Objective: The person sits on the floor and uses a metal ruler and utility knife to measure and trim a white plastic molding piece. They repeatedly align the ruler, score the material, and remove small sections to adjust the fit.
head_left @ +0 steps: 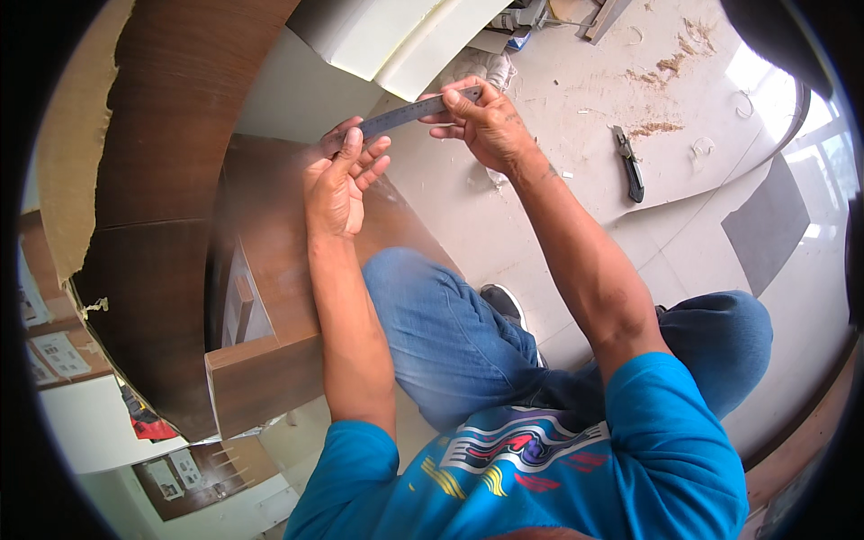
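Note:
A grey metal ruler (397, 118) is stretched between my two hands, slanting up to the right. My right hand (489, 126) pinches its right end between thumb and fingers. At the other end, my left hand (338, 192) holds the ruler with the thumb against it and the other fingers loosely spread. Just beyond the ruler is the corner of a white panel (396, 56); whether the ruler touches it I cannot tell. Below my left hand lies a brown wood-look cabinet piece (290, 202), partly blurred.
A black utility knife (629, 166) lies on a pale sheet (576, 135) to the right, near brown shavings (660, 129). A grey square piece (767, 225) is on the tiled floor. Tall curved brown panelling (162, 144) rises on the left. My bent knees (432, 315) are below my arms.

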{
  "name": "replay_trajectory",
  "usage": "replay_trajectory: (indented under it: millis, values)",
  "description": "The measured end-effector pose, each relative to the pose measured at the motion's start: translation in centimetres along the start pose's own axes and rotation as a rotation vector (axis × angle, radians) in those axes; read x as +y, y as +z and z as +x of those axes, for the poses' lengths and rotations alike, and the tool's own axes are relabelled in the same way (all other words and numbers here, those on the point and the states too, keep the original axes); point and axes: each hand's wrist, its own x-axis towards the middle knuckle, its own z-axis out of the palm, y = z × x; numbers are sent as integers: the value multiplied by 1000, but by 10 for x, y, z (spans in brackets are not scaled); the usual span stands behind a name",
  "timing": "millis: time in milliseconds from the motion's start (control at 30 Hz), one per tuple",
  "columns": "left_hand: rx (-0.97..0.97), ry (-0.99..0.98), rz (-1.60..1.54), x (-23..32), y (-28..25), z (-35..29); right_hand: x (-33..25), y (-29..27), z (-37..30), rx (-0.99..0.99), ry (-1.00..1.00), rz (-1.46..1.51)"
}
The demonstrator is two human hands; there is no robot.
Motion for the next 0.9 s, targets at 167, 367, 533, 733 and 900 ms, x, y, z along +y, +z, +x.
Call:
replay_trajectory:
  millis: [167,367,533,733,900]
  values:
    - [26,27,49,2,3,0,-5,0,3,-6,-5,-28]
    - [44,25,70,2,4,-1,-1,-3,2,-8,-3,-27]
    - [54,10,72,1,2,1,0,0,3,9,-11,-24]
    - [-19,-2,9,-3,-2,5,-6,1,6,5,-49,-59]
    - [-27,8,-40,-10,3,11,-3,1,10,-2,-110,-37]
